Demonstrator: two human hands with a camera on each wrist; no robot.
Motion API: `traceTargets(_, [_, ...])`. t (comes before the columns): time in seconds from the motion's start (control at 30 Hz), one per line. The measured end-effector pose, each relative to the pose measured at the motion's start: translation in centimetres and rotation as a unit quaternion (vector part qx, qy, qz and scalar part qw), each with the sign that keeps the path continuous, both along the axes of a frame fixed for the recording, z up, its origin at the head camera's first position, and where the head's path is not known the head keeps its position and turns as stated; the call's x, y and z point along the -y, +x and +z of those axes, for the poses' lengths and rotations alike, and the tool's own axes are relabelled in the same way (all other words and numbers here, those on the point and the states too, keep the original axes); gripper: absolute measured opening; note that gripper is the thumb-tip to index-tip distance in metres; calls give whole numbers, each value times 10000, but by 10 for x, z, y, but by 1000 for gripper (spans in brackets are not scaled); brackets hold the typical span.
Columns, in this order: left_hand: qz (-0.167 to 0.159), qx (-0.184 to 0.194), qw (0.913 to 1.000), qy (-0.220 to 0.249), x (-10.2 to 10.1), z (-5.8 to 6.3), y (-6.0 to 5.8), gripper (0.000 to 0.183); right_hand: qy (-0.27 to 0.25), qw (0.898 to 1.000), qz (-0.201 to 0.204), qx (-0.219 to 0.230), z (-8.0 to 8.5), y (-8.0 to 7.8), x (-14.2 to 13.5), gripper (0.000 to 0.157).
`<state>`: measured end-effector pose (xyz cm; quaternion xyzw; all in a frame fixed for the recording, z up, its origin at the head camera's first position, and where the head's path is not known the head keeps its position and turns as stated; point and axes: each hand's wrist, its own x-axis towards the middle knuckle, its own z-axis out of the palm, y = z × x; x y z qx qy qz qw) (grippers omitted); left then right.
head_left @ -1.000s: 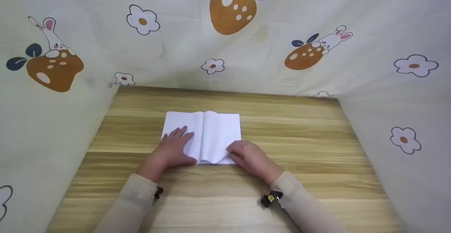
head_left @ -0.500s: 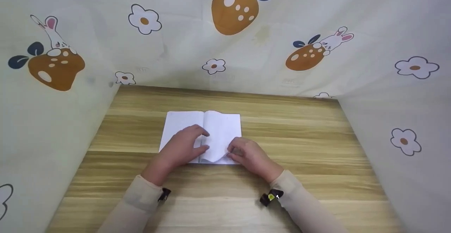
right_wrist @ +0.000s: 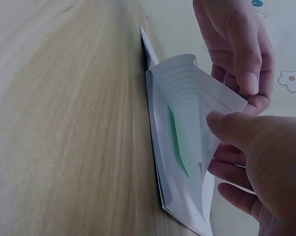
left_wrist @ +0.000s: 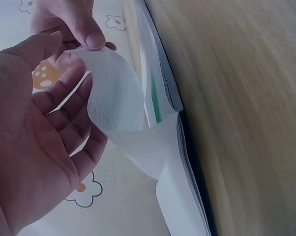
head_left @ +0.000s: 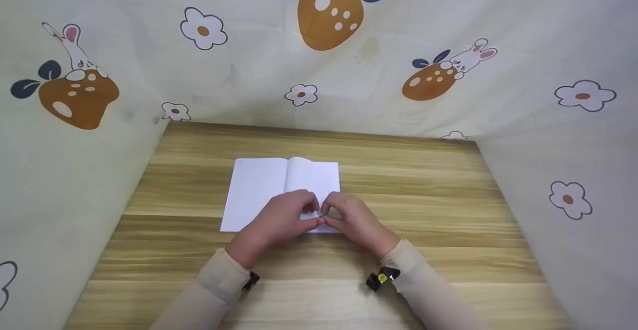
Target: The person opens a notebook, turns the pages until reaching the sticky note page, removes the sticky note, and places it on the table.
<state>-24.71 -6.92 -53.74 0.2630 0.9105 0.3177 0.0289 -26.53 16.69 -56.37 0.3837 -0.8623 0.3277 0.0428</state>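
An open notebook [head_left: 259,185] lies on the table, its white pages faintly lined. My right hand [head_left: 356,220] pinches the lower corner of a right-hand page [right_wrist: 187,93] between thumb and fingers. That page is lifted and curls up in both wrist views. My left hand [head_left: 286,215] reaches across the notebook to the same corner. Its thumb and loosely bent fingers [left_wrist: 91,152] stand around the page's edge with a gap between them, fingertips right at the paper. Beneath the raised page a green strip [right_wrist: 177,140] shows.
The wooden table [head_left: 423,180] extends around the notebook on every side. Cream cloth walls [head_left: 249,71] printed with rabbits, flowers and orange fruit enclose it at the back and both sides. Each wrist wears a black device [head_left: 381,278].
My left hand has come off the left page and moved right, over to the lifted corner. My right hand stays at that corner, still pinching it.
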Motion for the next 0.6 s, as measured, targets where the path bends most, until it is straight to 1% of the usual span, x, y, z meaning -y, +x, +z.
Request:
traceTargets(0.13, [8, 7, 10000, -33, -2, -1, -1, 23, -69, 9999, 19, -72, -1, -1, 1, 15])
traceTargets(0.3, [54, 53, 10000, -36, -2, -1, -2, 10, -198, 9994, 65, -261, -2, -1, 3, 15])
traceTargets(0.43, [132, 11, 9999, -52, -2, -2, -4, 11, -299, 9989, 85, -349, -2, -1, 4, 16])
traceTargets(0.5, [175, -32, 9998, -41, -1, -2, -4, 13, -306, 9989, 61, -338, -3, -2, 3, 20])
traceTargets(0.6, [236, -119, 9996, -22, 0, 1, -4, 14, -279, 9989, -61, -373, -4, -3, 1, 37])
